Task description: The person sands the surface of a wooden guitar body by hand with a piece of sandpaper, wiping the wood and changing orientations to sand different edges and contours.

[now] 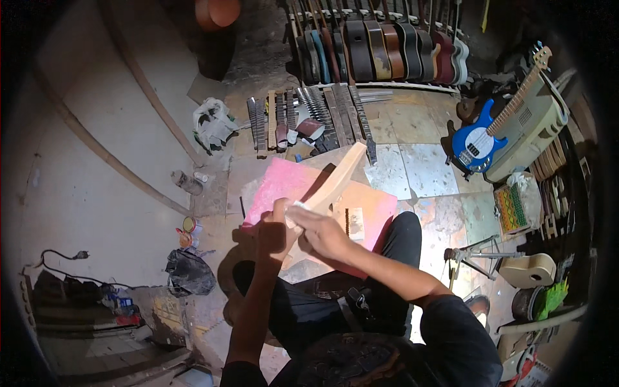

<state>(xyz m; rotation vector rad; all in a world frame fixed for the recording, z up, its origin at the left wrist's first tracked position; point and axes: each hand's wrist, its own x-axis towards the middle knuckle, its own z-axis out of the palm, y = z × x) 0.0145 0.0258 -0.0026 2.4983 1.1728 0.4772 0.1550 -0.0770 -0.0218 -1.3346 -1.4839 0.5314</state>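
The unfinished wooden guitar neck (335, 177) sits just above the middle of the frame, a pale, bare length of wood whose long axis runs on a diagonal — its upper end points toward the upper right, near the row of fretboards, and its lower end comes down to the left into the person's hands. It lies over a pink board (284, 184) that rests on the floor in front of the person's knees.

Both hands meet at the lower end of the neck. The left hand (274, 226) is closed around that end from below and to the left, gripping it so the wood stands up off the board. The right hand (322, 232) lies on top, just right of the left one, fingers pressed flat on a small white pad or scrap (298, 206) against the wood; what the scrap is made of is too small to tell. From either hand the free length of the neck leads away up and to the right.

Farther out, a set of dark fretboards (309, 116) lies fanned on the floor above the board, a rack of guitar bodies (387, 48) stands along the top — and a blue electric bass (480, 142) leans at the right.
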